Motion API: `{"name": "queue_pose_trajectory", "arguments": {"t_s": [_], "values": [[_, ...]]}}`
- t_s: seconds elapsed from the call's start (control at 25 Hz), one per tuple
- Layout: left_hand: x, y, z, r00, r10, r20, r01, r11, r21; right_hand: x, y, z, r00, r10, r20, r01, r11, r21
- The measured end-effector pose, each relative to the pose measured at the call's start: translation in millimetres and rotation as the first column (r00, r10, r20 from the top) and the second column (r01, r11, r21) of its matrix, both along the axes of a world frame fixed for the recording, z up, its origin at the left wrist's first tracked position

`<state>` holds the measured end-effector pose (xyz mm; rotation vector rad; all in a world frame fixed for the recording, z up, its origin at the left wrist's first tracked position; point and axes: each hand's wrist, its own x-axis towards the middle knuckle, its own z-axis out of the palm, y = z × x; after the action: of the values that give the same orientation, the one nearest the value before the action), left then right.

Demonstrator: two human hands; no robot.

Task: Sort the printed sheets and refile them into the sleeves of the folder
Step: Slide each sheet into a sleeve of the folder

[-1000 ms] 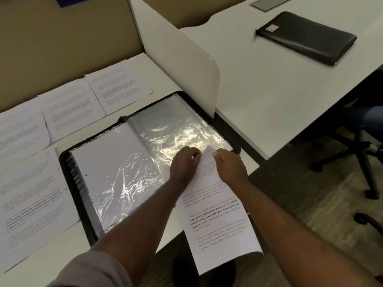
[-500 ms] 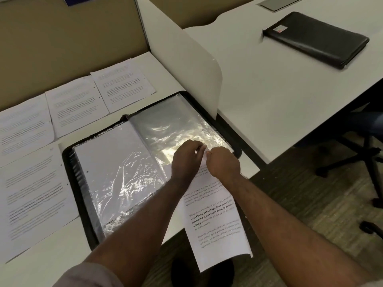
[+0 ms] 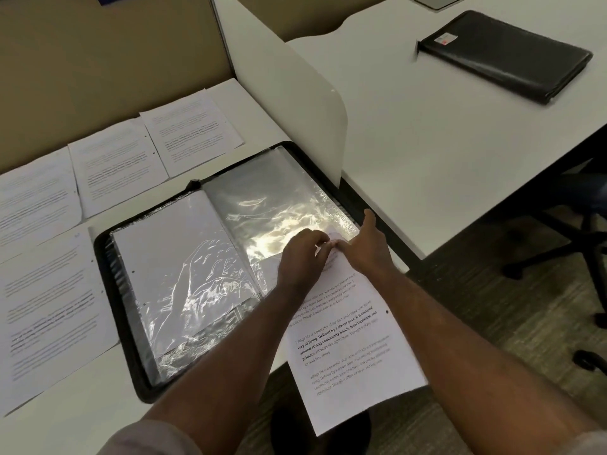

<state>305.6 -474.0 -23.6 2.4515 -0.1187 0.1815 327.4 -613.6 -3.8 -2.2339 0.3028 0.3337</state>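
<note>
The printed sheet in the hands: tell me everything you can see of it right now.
The printed sheet is white paper with paragraphs of black text, some bold, and a punched hole near its right edge. It lies slanted, its top end at the lower edge of the right-hand sleeve of the open folder, its lower part overhanging the desk edge. The left hand pinches its top; the right hand rests there, thumb out. How far it is in cannot be told.

A single wide-angle view looks from the person's head forward and steeply down, close over the white tabletop point(image 3: 427, 133). Both forearms reach in from the bottom edge, the hands meeting near the picture's middle. Beyond the hands stand tan partition panels point(image 3: 108, 60); right of them, grey carpeted floor point(image 3: 492, 310).
</note>
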Motion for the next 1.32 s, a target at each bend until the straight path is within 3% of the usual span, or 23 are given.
{"name": "queue_pose_trajectory", "arguments": {"t_s": [0.28, 0.4, 0.52, 0.6, 0.72, 1.0, 1.32], "values": [[-3.0, -1.9, -16.7, 0.992, 0.027, -0.125, -0.027, 1.0, -0.005, -90.1, -59.4, -16.9, 0.987, 0.084, -0.136, -0.089, 0.995, -0.033], [-4.9, -2.2, -13.8, 0.993, 0.037, -0.112, -0.042, 0.998, -0.048, -146.2, -85.2, -23.3, 0.979, -0.105, -0.172, 0.129, 0.983, 0.13], [-5.1, -0.5, -10.6, 0.994, 0.052, -0.092, -0.061, 0.993, -0.1, -196.0, -90.7, -40.1, 0.89, -0.383, -0.248, 0.454, 0.803, 0.387], [-6.1, 1.0, -8.6, 0.996, 0.054, -0.073, -0.064, 0.988, -0.138, -220.2, -76.5, -50.2, 0.85, -0.424, -0.314, 0.524, 0.739, 0.423], [-10.7, 1.1, -0.4, 0.999, 0.039, -0.02, -0.042, 0.987, -0.156, -235.4, -44.5, -53.9, 0.843, -0.424, -0.33, 0.533, 0.737, 0.416], [-14.4, 10.1, 18.3, 0.978, -0.007, 0.207, 0.036, 0.99, -0.135, -246.9, -21.7, -35.9, 0.886, -0.44, -0.146, 0.462, 0.812, 0.356], [-20.1, 12.6, 23.8, 0.956, -0.098, 0.277, 0.129, 0.987, -0.096, -240.8, -8.7, -24.3, 0.912, -0.384, -0.141, 0.409, 0.845, 0.344]]}}
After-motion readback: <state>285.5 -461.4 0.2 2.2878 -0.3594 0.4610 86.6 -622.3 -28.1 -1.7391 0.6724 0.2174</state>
